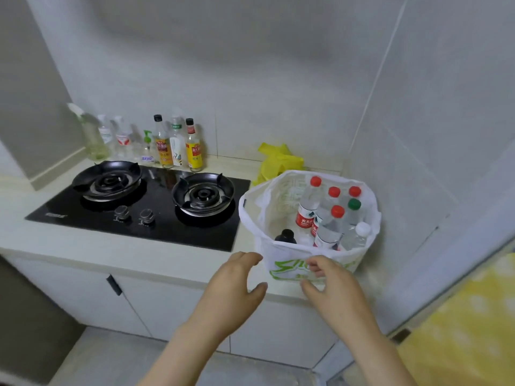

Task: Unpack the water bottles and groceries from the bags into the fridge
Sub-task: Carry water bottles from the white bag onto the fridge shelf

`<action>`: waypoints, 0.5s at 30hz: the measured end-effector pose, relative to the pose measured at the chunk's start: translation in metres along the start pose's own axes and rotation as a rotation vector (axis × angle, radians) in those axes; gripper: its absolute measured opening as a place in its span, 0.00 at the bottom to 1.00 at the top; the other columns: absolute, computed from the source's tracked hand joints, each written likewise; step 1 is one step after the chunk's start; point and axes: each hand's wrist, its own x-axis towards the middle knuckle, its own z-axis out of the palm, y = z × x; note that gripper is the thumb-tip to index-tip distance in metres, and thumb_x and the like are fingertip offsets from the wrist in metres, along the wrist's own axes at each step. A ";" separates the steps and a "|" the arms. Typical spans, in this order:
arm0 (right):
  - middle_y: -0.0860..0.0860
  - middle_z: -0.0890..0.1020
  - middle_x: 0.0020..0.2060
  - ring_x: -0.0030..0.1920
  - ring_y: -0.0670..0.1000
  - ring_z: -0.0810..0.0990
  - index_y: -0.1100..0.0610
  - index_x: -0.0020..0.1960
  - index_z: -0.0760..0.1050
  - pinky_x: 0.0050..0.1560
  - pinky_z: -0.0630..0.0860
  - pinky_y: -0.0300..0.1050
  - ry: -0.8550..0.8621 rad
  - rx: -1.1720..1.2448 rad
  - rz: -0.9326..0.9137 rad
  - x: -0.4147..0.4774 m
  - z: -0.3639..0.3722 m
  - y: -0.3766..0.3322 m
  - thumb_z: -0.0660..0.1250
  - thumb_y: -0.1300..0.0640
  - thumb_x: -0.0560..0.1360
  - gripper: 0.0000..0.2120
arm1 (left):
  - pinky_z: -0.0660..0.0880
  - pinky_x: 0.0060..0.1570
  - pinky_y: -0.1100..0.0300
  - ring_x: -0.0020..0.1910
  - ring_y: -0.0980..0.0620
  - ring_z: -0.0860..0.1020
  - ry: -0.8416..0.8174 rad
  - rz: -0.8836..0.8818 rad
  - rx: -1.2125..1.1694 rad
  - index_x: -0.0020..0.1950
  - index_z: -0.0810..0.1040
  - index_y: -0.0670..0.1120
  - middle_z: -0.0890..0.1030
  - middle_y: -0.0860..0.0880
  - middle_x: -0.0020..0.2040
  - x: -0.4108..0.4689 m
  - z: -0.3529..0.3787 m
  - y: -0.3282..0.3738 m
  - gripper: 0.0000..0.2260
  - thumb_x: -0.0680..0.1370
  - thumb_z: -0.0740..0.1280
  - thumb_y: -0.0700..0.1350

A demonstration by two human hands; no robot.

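Observation:
A white plastic bag [281,254] with green print stands open on the counter at the right. Inside it stand several water bottles [308,210] with red caps, one with a green cap [354,204], one with a white cap [363,228] and a dark-capped bottle [286,236]. My left hand [232,291] hovers just left of the bag's front, fingers relaxed and holding nothing. In front of the green print is my right hand [331,288], fingers loosely spread, close to the bag; I cannot tell whether it touches. A crumpled yellow bag [274,161] lies behind the white one.
A black two-burner gas hob [156,218] fills the counter to the left. Condiment and spray bottles [164,143] line the tiled wall behind it. White cabinet doors [172,302] sit below the counter. A yellow patterned surface [468,324] shows at the lower right.

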 end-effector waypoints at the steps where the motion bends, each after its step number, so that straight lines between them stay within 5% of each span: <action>1: 0.45 0.79 0.51 0.54 0.46 0.77 0.52 0.57 0.75 0.54 0.73 0.42 0.012 0.004 0.011 0.012 0.000 0.000 0.70 0.56 0.72 0.14 | 0.64 0.54 0.72 0.61 0.59 0.71 -0.002 0.010 -0.005 0.68 0.68 0.52 0.71 0.57 0.63 0.013 -0.002 -0.002 0.20 0.77 0.66 0.48; 15: 0.42 0.76 0.55 0.57 0.45 0.76 0.51 0.64 0.72 0.56 0.71 0.38 0.135 0.004 0.181 0.133 -0.012 0.021 0.69 0.55 0.75 0.18 | 0.69 0.57 0.68 0.57 0.62 0.73 -0.097 0.115 -0.085 0.67 0.70 0.52 0.73 0.58 0.61 0.170 0.004 -0.017 0.19 0.76 0.67 0.48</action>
